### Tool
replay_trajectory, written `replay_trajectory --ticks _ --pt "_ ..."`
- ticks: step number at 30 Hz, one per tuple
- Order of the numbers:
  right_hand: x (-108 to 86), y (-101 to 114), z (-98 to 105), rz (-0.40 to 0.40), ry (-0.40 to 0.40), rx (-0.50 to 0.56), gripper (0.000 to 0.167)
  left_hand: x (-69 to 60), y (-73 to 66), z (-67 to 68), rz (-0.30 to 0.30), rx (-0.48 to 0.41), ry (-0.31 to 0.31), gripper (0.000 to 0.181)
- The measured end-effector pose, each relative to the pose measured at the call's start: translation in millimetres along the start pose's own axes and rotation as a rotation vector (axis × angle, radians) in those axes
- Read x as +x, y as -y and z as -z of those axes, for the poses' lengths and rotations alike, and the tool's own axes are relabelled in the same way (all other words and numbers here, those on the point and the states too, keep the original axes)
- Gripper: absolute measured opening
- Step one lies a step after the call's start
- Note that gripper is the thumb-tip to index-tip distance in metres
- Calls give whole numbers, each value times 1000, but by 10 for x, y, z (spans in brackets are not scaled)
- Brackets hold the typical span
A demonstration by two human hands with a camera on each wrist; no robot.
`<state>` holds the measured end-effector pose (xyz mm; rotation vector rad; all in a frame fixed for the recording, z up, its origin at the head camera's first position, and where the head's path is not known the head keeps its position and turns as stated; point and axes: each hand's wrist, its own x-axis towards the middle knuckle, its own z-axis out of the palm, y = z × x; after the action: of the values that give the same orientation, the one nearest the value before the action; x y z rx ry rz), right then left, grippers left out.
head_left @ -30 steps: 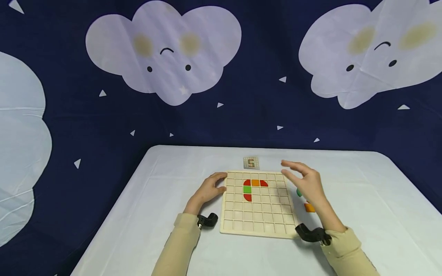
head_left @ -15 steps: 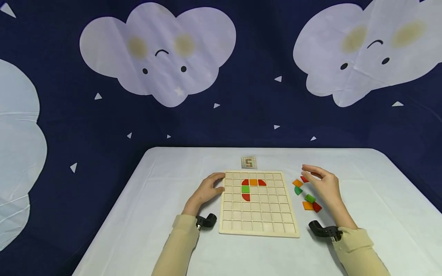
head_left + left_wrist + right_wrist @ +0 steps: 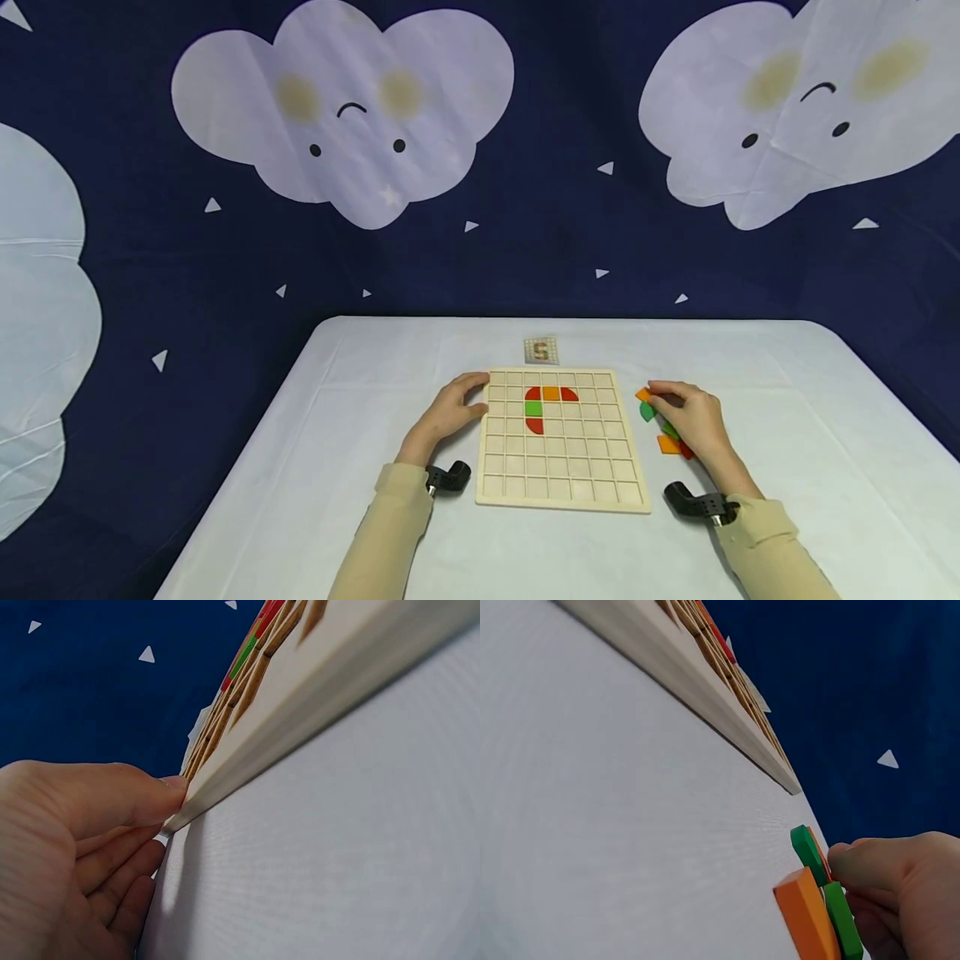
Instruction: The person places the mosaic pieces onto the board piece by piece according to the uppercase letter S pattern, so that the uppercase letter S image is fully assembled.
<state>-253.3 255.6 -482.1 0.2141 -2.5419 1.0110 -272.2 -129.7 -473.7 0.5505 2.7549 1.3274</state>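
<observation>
The pale wooden grid board [image 3: 558,468] lies flat with red, orange and green pieces in its upper cells. My left hand [image 3: 446,414] rests against its left edge near the far corner; in the left wrist view the thumb [image 3: 161,796] touches the rim and the other fingers hang loosely bent. Right of the board, my right hand [image 3: 697,423] is low over loose pieces, fingertips beside an orange piece [image 3: 642,394] and a dark green one [image 3: 647,411]. In the right wrist view the thumb [image 3: 855,861] is behind the green pieces; whether it pinches anything is hidden.
A small card with an S-shaped pattern [image 3: 541,350] lies beyond the board's far edge. Another orange piece [image 3: 669,444] lies near the right wrist, with green and red pieces partly covered by the hand. A dark blue cloud-patterned cloth [image 3: 555,267] hangs behind the white table.
My right hand has moved from over the board's far right corner to the loose pieces and down onto them, now covering the red piece seen there. The left hand stays at the board's edge.
</observation>
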Motion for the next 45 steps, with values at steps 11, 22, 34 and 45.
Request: replay_trajectory --ticks 11,22,34,45 --pt "-11 -30 -16 91 -66 -28 24 13 -8 3 -13 7 -1 51" --pt "-1 -60 -43 61 -39 -79 30 6 -22 11 -15 14 5 51" --pt "32 109 1 45 -28 -18 31 -3 -8 17 -11 0 -3 51" --pt "84 653 -84 199 -8 117 29 -5 -2 6 -13 -8 -9 52"
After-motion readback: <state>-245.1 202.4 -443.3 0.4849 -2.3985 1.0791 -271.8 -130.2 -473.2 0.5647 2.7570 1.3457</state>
